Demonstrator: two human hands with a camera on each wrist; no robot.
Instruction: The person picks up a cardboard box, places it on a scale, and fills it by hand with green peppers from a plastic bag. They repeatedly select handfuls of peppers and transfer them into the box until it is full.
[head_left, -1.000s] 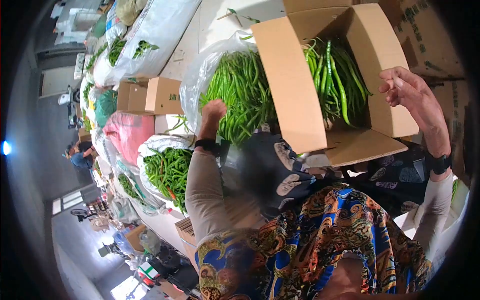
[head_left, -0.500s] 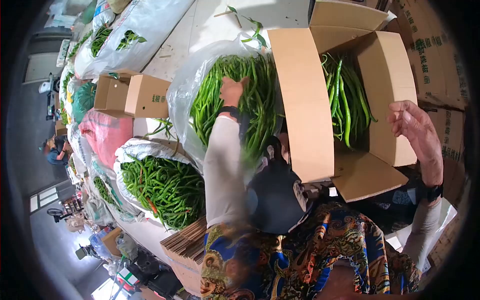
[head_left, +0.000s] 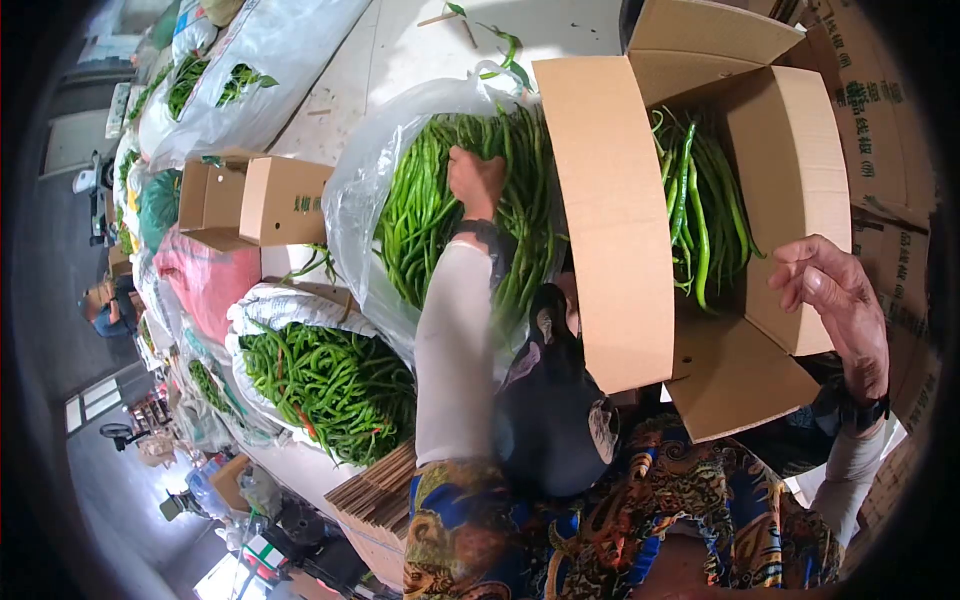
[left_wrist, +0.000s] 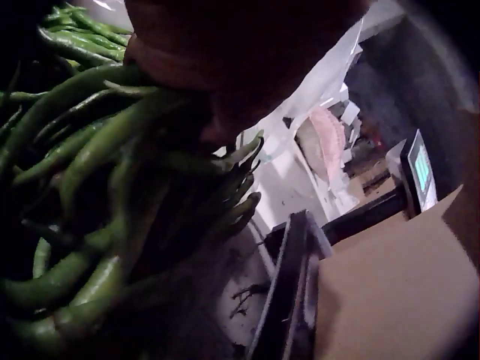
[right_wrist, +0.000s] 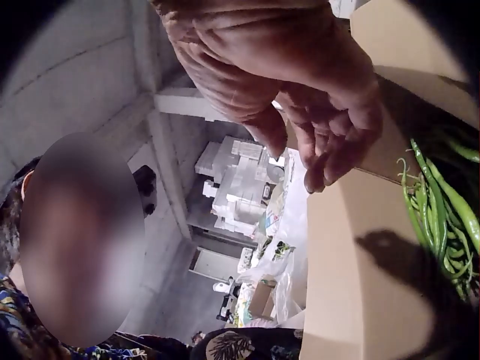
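My left hand (head_left: 476,182) is down in a heap of long green chili peppers (head_left: 415,215), its fingers bent into them. In the left wrist view the hand is a dark shape over a bunch of peppers (left_wrist: 97,157), and its fingertips are largely hidden. A clear plastic bag (head_left: 348,175) surrounds the heap. Beside it stands an open cardboard box (head_left: 610,225) with long green peppers (head_left: 700,225) inside. Near that box's right flap hovers my right hand (head_left: 838,305), fingers loosely bent, nothing held; the right wrist view shows a gap between thumb and fingers.
A white sack of green peppers (head_left: 320,385) stands at the lower left, near stacked flat cardboard (head_left: 375,490). Further back are a small open carton (head_left: 275,200), a pink sack (head_left: 210,280) and more bags. Printed cartons (head_left: 865,130) rise on the right. Another person (head_left: 105,305) is far left.
The left hand has moved from the heap's near-left edge onto its middle, fingers now in among the peppers. The right hand stays beside the box flap. The head view has shifted.
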